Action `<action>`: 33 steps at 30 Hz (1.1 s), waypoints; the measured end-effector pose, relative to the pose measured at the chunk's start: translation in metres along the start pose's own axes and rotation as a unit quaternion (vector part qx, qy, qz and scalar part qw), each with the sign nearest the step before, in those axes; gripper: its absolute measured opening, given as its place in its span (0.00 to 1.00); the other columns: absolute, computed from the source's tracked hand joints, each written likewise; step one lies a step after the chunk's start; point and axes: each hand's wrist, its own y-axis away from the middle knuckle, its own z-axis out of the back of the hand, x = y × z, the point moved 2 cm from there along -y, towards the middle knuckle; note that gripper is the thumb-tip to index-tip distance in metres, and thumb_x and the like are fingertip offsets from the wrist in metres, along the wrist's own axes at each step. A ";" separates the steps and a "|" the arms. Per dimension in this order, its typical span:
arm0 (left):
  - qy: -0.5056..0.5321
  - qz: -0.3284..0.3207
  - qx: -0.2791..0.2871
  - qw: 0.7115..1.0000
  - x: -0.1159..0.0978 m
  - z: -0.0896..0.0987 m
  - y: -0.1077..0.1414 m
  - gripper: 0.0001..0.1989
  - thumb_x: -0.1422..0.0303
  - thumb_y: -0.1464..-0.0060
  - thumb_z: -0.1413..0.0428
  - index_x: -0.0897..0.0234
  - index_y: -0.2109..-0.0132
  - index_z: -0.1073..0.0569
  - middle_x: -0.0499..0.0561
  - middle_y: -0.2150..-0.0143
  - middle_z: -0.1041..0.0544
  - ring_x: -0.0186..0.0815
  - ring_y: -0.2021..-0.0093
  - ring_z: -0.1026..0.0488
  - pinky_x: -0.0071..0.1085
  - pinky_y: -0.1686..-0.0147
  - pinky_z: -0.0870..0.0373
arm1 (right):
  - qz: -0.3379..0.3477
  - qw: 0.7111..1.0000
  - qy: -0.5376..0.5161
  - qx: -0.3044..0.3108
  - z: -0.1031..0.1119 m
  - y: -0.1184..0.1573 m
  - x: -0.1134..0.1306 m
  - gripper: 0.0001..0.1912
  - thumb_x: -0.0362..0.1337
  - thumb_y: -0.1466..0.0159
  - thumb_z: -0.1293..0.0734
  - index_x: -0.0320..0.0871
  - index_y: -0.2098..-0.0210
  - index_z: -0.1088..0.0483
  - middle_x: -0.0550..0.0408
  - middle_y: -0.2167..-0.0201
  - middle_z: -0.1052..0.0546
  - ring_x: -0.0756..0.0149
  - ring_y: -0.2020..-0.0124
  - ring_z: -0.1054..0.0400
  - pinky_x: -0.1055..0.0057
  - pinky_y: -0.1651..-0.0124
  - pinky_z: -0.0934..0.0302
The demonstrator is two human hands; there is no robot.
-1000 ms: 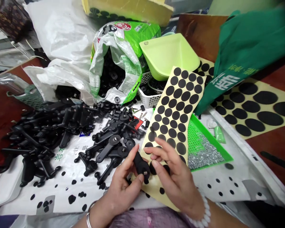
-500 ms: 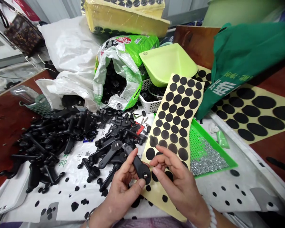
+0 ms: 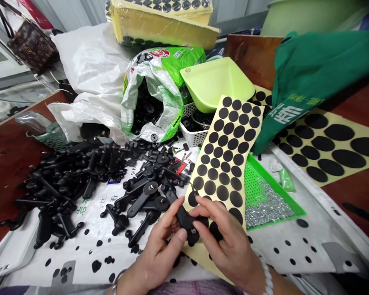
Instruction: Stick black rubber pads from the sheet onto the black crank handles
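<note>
a black bracket (image 3: 184,217) held low, within reach of the sticker sheet (image 3: 230,175)

clock directions are read from the bracket. it lies aslant between the hands, narrow end toward 11 o'clock, round end with its metal clip (image 3: 193,231) toward 5, likely turned this way so the clip faces up in plain sight.

the left hand (image 3: 160,243) sits at 8 o'clock, half closed, its thumb near the round end and its fingers curled along the side, and it has hold of the bracket; it seems to serve as the steady support. the right hand (image 3: 226,241) is at 4 o'clock, thumb and forefinger slightly parted right by the round end. a thin dark shape shows at its forefinger tip, but i cannot tell whether that hand grips it or the bracket.

the sheet, with its round black stickers, runs up toward 1 o'clock, partly over the green tray (image 3: 252,180) at 2, which holds small silver pieces (image 3: 266,205). a loose heap (image 3: 150,180) of similar brackets lies near at 10 o'clock, probably kept there for easy left-hand reach; a bigger pile (image 3: 76,180) spreads farther off at 9 to 10.
</note>
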 end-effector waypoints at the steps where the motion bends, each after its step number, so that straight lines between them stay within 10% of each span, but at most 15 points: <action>1: -0.016 -0.005 -0.016 1.000 0.001 0.000 0.000 0.24 0.65 0.38 0.52 0.54 0.36 0.44 0.52 0.37 0.38 0.40 0.42 0.37 0.36 0.43 0.41 | 0.010 1.000 0.011 0.001 0.000 0.000 0.001 0.25 0.26 0.37 0.40 0.44 0.42 0.45 0.51 0.62 0.25 0.60 0.60 0.31 0.61 0.57 0.33; 16: -0.076 -0.029 -0.073 0.994 0.012 -0.006 -0.002 0.23 0.66 0.40 0.50 0.62 0.38 0.39 0.56 0.44 0.28 0.40 0.47 0.30 0.37 0.47 0.34 | 0.127 0.987 0.097 0.005 -0.001 0.018 -0.001 0.29 0.21 0.41 0.42 0.42 0.42 0.42 0.48 0.60 0.23 0.59 0.57 0.31 0.60 0.58 0.32; 27: -0.162 -0.066 -0.046 0.983 0.003 -0.007 -0.004 0.25 0.67 0.41 0.48 0.62 0.38 0.40 0.47 0.70 0.23 0.29 0.74 0.30 0.22 0.75 0.33 | -0.154 0.979 -0.129 0.023 -0.004 0.010 -0.010 0.21 0.28 0.38 0.38 0.50 0.47 0.41 0.60 0.68 0.29 0.69 0.65 0.32 0.68 0.56 0.35; 33: -0.158 -0.122 -0.051 0.979 0.002 -0.010 -0.002 0.27 0.74 0.42 0.47 0.50 0.38 0.42 0.46 0.55 0.23 0.30 0.59 0.26 0.23 0.59 0.29 | -0.231 0.955 -0.186 -0.008 -0.004 0.012 -0.002 0.20 0.29 0.39 0.37 0.52 0.49 0.41 0.63 0.70 0.29 0.71 0.68 0.33 0.72 0.60 0.35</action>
